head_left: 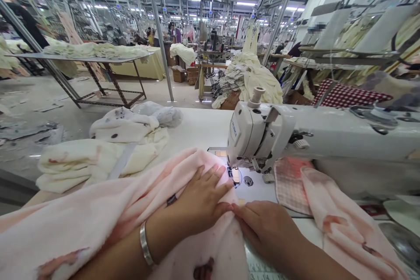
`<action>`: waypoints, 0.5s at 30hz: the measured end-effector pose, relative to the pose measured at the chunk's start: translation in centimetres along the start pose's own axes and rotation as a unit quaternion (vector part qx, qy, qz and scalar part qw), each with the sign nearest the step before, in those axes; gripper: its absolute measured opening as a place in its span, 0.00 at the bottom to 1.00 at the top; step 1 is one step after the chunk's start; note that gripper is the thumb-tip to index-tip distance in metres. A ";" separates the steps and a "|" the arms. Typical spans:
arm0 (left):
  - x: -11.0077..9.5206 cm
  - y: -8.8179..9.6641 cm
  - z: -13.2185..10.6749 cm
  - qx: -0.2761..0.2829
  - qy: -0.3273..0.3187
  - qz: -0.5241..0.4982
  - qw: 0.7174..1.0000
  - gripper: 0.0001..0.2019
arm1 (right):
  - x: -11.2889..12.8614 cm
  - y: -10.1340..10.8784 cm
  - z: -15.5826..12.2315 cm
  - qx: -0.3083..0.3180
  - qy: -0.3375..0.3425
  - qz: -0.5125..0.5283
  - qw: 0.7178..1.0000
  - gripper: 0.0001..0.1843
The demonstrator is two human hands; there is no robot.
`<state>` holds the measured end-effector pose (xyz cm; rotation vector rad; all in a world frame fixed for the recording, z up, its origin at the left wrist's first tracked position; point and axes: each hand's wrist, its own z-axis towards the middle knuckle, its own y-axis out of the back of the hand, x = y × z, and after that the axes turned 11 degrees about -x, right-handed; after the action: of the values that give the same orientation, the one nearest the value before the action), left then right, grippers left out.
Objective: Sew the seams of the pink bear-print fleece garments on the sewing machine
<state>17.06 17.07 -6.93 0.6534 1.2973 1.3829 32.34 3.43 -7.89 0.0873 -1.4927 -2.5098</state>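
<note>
Soft pink printed fabric (131, 201) is spread over the front of the sewing table and reaches up beside the needle area of a white sewing machine (249, 135). My left hand (200, 197) lies on it with the fingers spread, just left of the needle. Close to the left thumb, my right hand (265, 227) is closed with thumb and finger on the fabric's right edge. The lit needle plate (248, 181) shows right of the cloth. The presser foot (233, 176) is small and partly hidden.
Folded cream cloth (82, 162) and a bundled white printed piece (124, 124) lie on the table's left. Checked fabric (292, 186) and another pink piece (348, 223) rest right of the needle. Behind stand a fabric-laden table (98, 56) and a cream cloth heap (256, 78).
</note>
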 end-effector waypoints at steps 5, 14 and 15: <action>0.1 0.2 0.4 -0.004 -0.014 -0.006 1.000 0.18 | -0.3 -0.2 0.1 -0.004 -0.008 0.003 1.000 0.12; 0.3 -0.2 0.7 -0.051 -0.058 0.014 0.997 0.12 | -0.5 -0.6 -0.1 -0.003 -0.023 -0.004 1.000 0.13; 0.2 -0.4 0.6 -0.064 -0.078 0.014 0.995 0.10 | -0.5 -0.6 -0.2 -0.003 -0.024 -0.004 1.000 0.13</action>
<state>17.67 17.37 -7.20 0.6799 1.0704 1.3965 32.75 3.63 -8.51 0.0323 -1.5070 -2.5401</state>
